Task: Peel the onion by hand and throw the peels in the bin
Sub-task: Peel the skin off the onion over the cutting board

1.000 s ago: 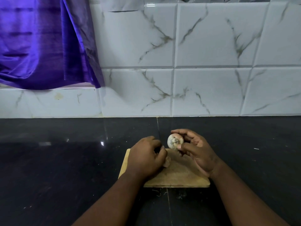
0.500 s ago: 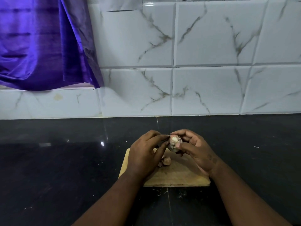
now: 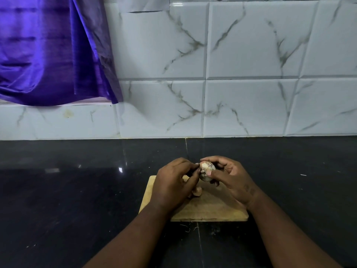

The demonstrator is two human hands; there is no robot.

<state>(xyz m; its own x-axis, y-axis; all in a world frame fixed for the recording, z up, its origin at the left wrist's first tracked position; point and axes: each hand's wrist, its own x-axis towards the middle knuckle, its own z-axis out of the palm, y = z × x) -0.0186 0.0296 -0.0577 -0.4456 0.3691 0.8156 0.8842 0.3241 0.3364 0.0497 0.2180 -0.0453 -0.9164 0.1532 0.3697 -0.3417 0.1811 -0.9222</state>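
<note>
A wall of white glossy tiles with grey marble veins (image 3: 251,55) fills the far half of the scene. Below it a polished black stone counter (image 3: 67,200) runs from left to right, with a thin seam down its middle. A shiny purple curtain (image 3: 44,55) hangs over the far left of the wall, its hem just above a pale ledge.

On the near middle of the counter lies a rectangular pale wooden chopping board (image 3: 212,209). Both forearms reach in from the near edge, and the hands meet above the far end of the board.

The right hand (image 3: 231,178) cradles a small, pale, round onion (image 3: 206,169), fingers curled over its far side and thumb pressed on its near side. The left hand (image 3: 172,187) has its fingers bent, and its thumb and forefinger tips pinch at the left side of the onion. The onion is held off the board, between the two hands.

A small brownish scrap of peel (image 3: 197,191) lies on the board, just beside the left hand. A few thin pale threads (image 3: 187,228) lie on the counter, just nearer than the board's near edge.
</note>
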